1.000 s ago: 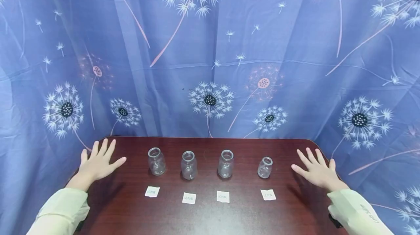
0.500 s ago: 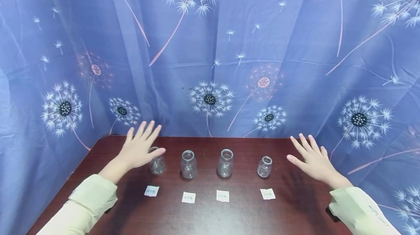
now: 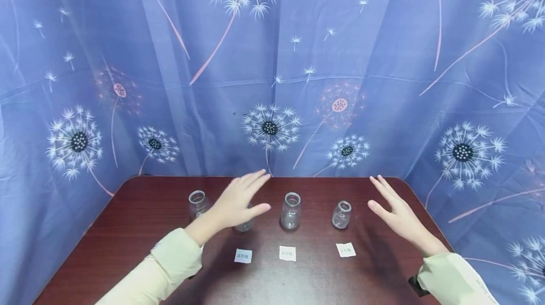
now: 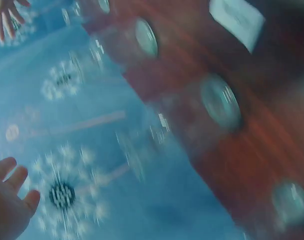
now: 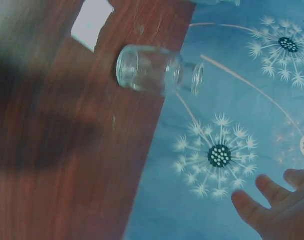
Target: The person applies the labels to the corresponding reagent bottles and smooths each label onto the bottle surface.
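Note:
Several clear glass jars stand upright in a row on the table. My left hand [image 3: 238, 201], fingers straight and thumb apart, hovers over the second jar [image 3: 244, 226] and hides most of it. Left of that hand is the first jar [image 3: 198, 203], partly covered by the wrist. The third jar [image 3: 291, 211] stands to its right, in full view. My right hand [image 3: 398, 215] is held in the air with straight fingers, right of the smallest jar [image 3: 341, 215]. Neither hand holds anything. In the right wrist view one glass jar [image 5: 152, 70] shows well apart from the fingers [image 5: 271, 192].
White paper labels with writing lie in front of the jars: one label [image 3: 243, 256], another [image 3: 287, 253] and a third [image 3: 346, 249]. The dark red-brown table [image 3: 127, 229] ends at a blue dandelion-print curtain [image 3: 221, 120]. The left wrist view is blurred.
My left hand has swept right, from the table's left side, past the first jar to above the second. My right hand has shifted slightly left and turned more sideways. The jars stay in place.

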`<action>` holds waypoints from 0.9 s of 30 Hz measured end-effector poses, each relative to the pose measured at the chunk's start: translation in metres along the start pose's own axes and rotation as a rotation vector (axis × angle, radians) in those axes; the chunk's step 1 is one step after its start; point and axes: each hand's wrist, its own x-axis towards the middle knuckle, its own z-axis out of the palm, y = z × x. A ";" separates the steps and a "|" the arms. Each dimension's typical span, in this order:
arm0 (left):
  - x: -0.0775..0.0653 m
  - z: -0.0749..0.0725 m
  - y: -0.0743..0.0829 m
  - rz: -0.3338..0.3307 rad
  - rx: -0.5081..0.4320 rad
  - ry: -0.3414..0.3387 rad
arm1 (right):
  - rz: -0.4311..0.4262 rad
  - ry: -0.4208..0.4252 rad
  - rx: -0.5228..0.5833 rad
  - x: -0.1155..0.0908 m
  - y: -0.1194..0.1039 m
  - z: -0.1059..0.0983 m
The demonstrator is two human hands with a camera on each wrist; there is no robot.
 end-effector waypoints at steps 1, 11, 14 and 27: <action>0.003 0.005 0.006 0.013 -0.028 0.006 | 0.000 0.019 0.039 -0.001 0.000 0.002; 0.024 0.059 0.057 0.036 -0.185 -0.176 | 0.230 -0.021 0.417 -0.015 0.017 0.031; 0.028 0.076 0.067 0.017 -0.259 -0.234 | 0.333 -0.076 0.502 -0.019 0.025 0.038; 0.043 0.140 0.097 -0.169 -0.524 -0.368 | 0.475 -0.444 0.612 -0.025 0.047 0.053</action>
